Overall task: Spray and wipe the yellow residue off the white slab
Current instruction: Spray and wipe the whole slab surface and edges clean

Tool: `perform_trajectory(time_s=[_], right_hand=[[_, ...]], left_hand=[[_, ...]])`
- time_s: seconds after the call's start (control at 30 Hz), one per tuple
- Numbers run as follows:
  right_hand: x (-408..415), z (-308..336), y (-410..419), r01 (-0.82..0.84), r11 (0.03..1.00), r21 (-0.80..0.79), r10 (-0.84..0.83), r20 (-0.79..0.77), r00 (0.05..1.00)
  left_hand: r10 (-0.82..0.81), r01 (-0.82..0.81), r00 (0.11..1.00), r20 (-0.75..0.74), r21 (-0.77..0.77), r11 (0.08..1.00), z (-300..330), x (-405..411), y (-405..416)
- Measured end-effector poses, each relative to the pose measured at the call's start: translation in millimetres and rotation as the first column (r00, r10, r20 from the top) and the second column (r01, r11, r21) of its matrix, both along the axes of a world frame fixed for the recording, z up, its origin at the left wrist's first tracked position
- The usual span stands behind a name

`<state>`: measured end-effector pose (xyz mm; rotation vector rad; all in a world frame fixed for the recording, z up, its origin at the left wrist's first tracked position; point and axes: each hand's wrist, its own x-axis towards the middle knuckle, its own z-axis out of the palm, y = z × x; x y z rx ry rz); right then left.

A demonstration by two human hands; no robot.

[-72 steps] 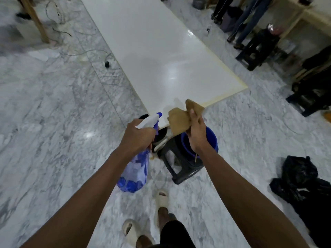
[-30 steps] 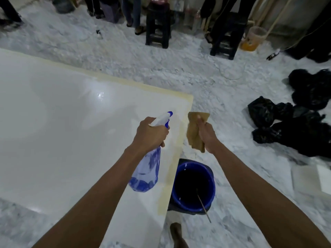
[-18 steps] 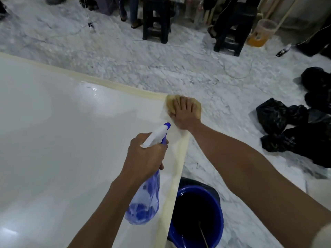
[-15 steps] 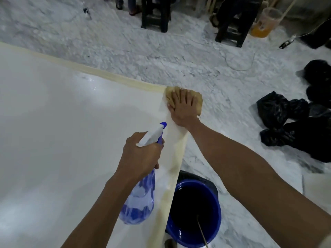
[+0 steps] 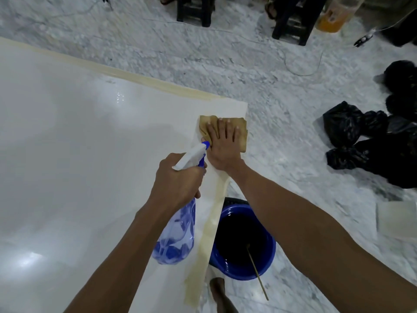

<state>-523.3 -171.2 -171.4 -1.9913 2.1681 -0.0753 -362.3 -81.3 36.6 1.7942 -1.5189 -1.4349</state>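
White slab fills left of view, yellow residue banding its right edge. Blue bucket on floor just beside that edge. Spray bottle over slab near edge, left hand fingers wrapped round neck. Brown cloth at slab's far right corner, right hand pressing flat, fingers straight.

white slab with yellow edge band, tan cloth, blue-patterned clear spray bottle, blue bucket, grey-veined marble floor, black bags
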Motion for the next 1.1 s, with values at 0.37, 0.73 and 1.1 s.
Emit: perform_trajectory(time_s=[0.37, 0.73, 1.1], right_hand=[[67, 15, 141, -0.005, 1.000, 0.031, 0.005, -0.005, 1.000], [157, 15, 295, 0.017, 0.994, 0.104, -0.010, -0.070, 0.997], [222, 11, 417, -0.039, 0.999, 0.020, 0.040, -0.008, 0.999]], left_hand=[[-0.076, 0.079, 0.994, 0.082, -0.036, 0.996, 9, 65, 106], [-0.110, 0.109, 0.991, 0.076, 0.020, 0.994, 6, 156, 228], [-0.060, 0.061, 0.996, 0.059, -0.020, 0.998, 23, 198, 295]])
